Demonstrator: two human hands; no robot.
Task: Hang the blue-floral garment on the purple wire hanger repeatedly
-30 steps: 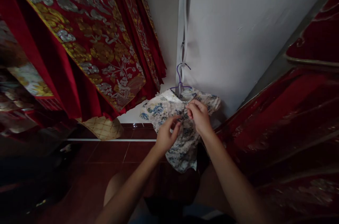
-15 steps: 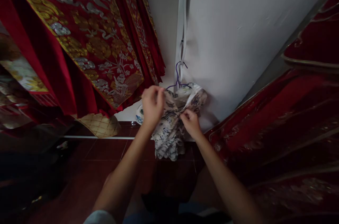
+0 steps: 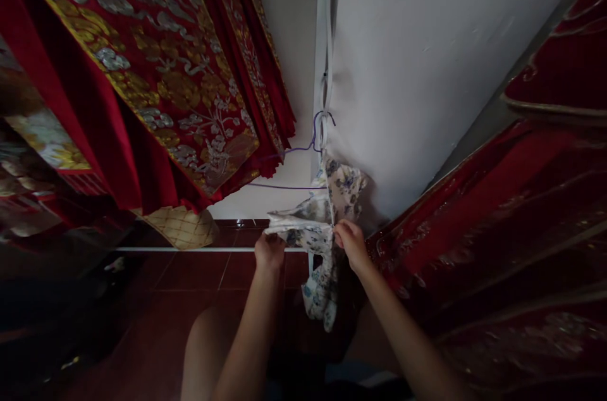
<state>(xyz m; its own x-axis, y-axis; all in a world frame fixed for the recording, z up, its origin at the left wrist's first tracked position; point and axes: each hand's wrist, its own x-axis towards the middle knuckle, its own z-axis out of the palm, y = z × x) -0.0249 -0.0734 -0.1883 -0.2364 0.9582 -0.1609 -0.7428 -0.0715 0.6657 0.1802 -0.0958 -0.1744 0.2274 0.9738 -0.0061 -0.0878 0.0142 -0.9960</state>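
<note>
A white floral garment (image 3: pixel 348 189) hangs by one shoulder from a purple wire hanger (image 3: pixel 296 149), whose left arm is bare. My left hand (image 3: pixel 269 252) is closed on the garment's loose edge, low and to the left of the hanger. Closer to the wall, my right hand (image 3: pixel 349 240) pinches the front edge of the same garment. Between the two hands the cloth is stretched sideways. Its lower part dangles in a bunch over the floor.
Red embroidered cloth (image 3: pixel 190 85) with gold and silver patterns hangs at left, close to the hanger. A white cord (image 3: pixel 329 28) holds the hanger against the pale wall (image 3: pixel 417 47). Dark red fabric (image 3: pixel 474 217) drapes at right. Red tiles (image 3: pixel 190 271) cover the floor.
My left hand has moved down, drawing the garment's left side off the hanger's arm. My right hand has shifted slightly down and right, still pinching the cloth.
</note>
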